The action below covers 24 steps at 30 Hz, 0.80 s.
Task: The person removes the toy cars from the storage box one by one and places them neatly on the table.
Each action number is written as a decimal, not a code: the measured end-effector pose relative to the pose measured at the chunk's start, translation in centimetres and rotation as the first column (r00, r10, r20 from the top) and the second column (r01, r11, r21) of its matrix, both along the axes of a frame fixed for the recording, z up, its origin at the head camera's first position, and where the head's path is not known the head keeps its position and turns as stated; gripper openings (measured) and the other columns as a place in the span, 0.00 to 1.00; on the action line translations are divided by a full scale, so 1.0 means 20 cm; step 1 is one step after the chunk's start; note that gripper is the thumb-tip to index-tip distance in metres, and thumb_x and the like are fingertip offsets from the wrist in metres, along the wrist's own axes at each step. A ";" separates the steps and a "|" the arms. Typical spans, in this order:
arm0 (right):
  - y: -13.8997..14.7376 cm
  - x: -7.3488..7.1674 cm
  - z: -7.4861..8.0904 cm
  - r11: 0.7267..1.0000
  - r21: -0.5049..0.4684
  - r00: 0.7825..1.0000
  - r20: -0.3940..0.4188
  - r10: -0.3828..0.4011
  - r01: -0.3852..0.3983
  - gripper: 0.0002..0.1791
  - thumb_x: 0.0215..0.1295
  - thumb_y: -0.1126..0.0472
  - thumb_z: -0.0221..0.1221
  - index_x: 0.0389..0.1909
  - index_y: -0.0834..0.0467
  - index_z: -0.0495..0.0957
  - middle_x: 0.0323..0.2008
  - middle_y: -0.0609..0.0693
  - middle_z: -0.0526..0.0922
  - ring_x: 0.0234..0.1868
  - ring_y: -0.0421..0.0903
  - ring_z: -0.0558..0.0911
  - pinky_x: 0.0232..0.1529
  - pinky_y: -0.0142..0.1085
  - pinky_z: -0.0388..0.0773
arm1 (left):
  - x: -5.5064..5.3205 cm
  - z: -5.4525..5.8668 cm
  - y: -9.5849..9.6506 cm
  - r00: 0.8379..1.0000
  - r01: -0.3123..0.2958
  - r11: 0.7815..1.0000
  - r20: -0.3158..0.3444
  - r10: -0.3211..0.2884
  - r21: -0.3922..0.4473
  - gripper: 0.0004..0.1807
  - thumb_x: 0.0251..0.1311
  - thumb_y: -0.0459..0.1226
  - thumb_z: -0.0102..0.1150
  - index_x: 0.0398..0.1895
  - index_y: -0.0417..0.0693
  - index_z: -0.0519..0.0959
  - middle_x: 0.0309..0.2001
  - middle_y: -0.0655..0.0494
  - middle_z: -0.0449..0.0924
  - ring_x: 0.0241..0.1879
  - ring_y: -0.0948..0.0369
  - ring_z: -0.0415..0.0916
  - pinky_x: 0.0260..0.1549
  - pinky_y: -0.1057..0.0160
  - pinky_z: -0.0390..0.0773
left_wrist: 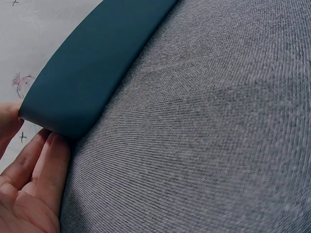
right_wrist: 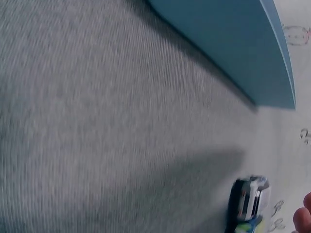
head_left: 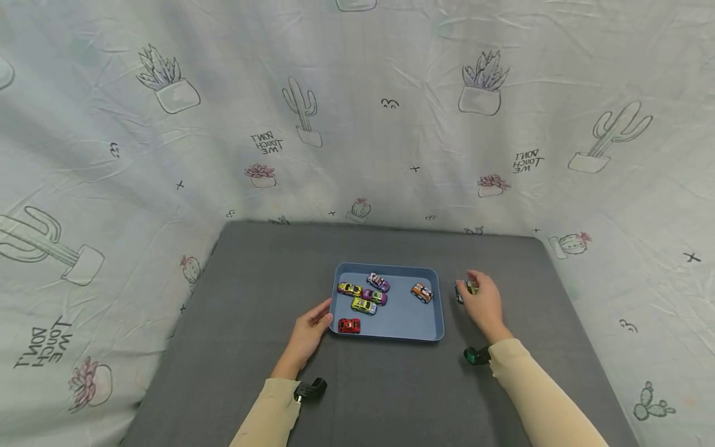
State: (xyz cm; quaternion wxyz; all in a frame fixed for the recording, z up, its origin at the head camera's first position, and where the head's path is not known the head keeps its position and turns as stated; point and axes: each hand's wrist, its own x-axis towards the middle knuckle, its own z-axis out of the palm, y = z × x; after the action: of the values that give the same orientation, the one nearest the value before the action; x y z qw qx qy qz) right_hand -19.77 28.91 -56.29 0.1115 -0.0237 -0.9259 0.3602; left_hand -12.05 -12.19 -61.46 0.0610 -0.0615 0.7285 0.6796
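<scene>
A shallow blue tray (head_left: 402, 323) holds several small toy cars. My left hand (head_left: 310, 328) grips the tray's left side; in the left wrist view, the thumb lies at the rim of the tray (left_wrist: 92, 63) and the fingers (left_wrist: 53, 165) touch its outer wall. Just right of the tray, my right hand (head_left: 485, 305) is over a white and yellow-green toy car (right_wrist: 253, 199) on the cloth. Its fingertips (right_wrist: 302, 219) show apart from that car at the edge of the right wrist view; the thumb is hidden there.
Inside the tray, a red toy car (head_left: 349, 326) sits near the front left corner and an orange one (head_left: 421, 292) towards the right. Other cars cluster at the left. Grey cloth (head_left: 385, 397) covers the table, with a printed curtain (head_left: 357, 136) behind and beside it.
</scene>
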 end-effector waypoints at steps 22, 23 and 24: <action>-0.24 0.00 -0.01 0.987 0.040 0.985 -0.061 0.160 -0.158 0.25 0.64 0.53 0.64 0.56 0.64 0.75 0.49 0.59 0.79 0.49 0.56 0.76 0.50 0.52 0.73 | 0.03 0.16 0.00 0.999 0.049 0.999 -0.001 -0.049 0.021 0.24 0.69 0.35 0.55 0.68 0.45 0.69 0.65 0.44 0.69 0.64 0.52 0.67 0.59 0.60 0.70; -0.24 0.00 -0.01 0.986 0.043 0.984 -0.064 0.164 -0.162 0.25 0.64 0.53 0.64 0.56 0.64 0.76 0.49 0.59 0.79 0.49 0.56 0.76 0.50 0.52 0.73 | 0.03 0.16 0.01 0.999 0.046 0.999 0.002 -0.046 0.024 0.24 0.69 0.35 0.55 0.68 0.46 0.69 0.65 0.44 0.69 0.64 0.52 0.67 0.59 0.60 0.70; -0.25 0.00 -0.02 0.985 0.048 0.984 -0.068 0.167 -0.164 0.25 0.63 0.53 0.64 0.56 0.64 0.76 0.49 0.59 0.80 0.49 0.56 0.76 0.50 0.52 0.73 | 0.03 0.16 0.01 0.999 0.046 0.999 0.003 -0.046 0.020 0.24 0.69 0.35 0.55 0.68 0.46 0.69 0.65 0.44 0.69 0.64 0.52 0.67 0.59 0.60 0.70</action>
State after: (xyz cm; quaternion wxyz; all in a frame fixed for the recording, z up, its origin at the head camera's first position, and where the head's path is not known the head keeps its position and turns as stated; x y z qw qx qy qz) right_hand -19.77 23.91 -56.67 0.1150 0.0687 -0.9274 0.3493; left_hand -11.38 -12.08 -58.26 0.0784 -0.0455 0.7227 0.6852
